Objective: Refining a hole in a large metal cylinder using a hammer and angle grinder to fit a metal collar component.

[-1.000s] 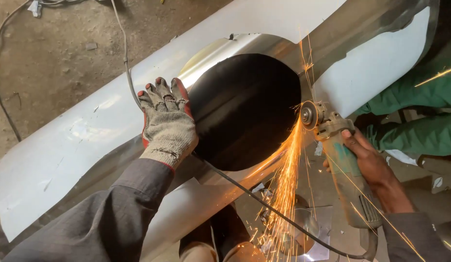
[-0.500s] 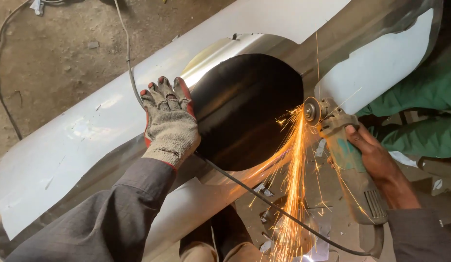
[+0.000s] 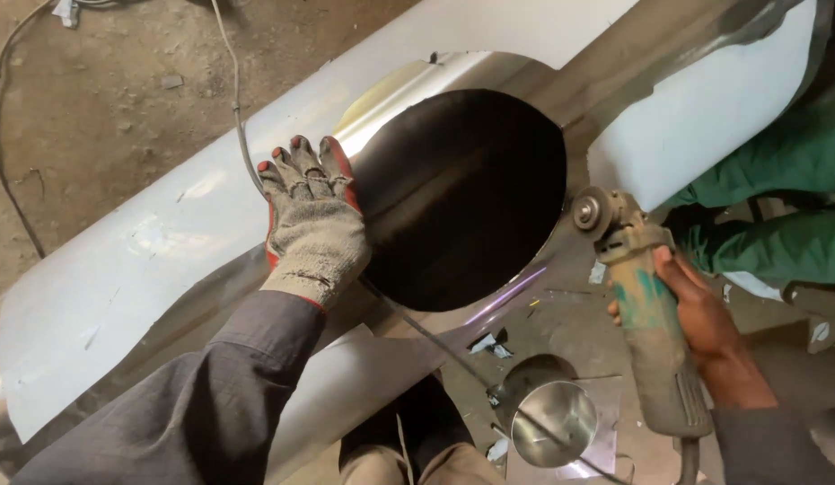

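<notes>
My left hand (image 3: 312, 220), in a grey knitted glove with red fingertips, lies flat on a large curved sheet-metal cylinder (image 3: 148, 260), right beside a big round dark hole (image 3: 462, 198) cut in it. My right hand (image 3: 700, 319), bare, grips the body of a dusty green angle grinder (image 3: 646, 314). Its disc (image 3: 590, 213) sits just off the hole's right edge, with no sparks showing. The grinder's black cord (image 3: 435, 346) runs under the hole's lower rim.
A small shiny metal cylinder (image 3: 552, 418) stands on the floor below the hole. A person in green clothing (image 3: 786, 207) sits at the right. A cable (image 3: 233, 90) crosses the dirt floor (image 3: 94, 108) at the top left. White protective film covers parts of the sheet.
The sparks have stopped. The grinder disc has lifted off the hole's lower right edge and moved slightly up and right. My left hand has stayed on the metal.
</notes>
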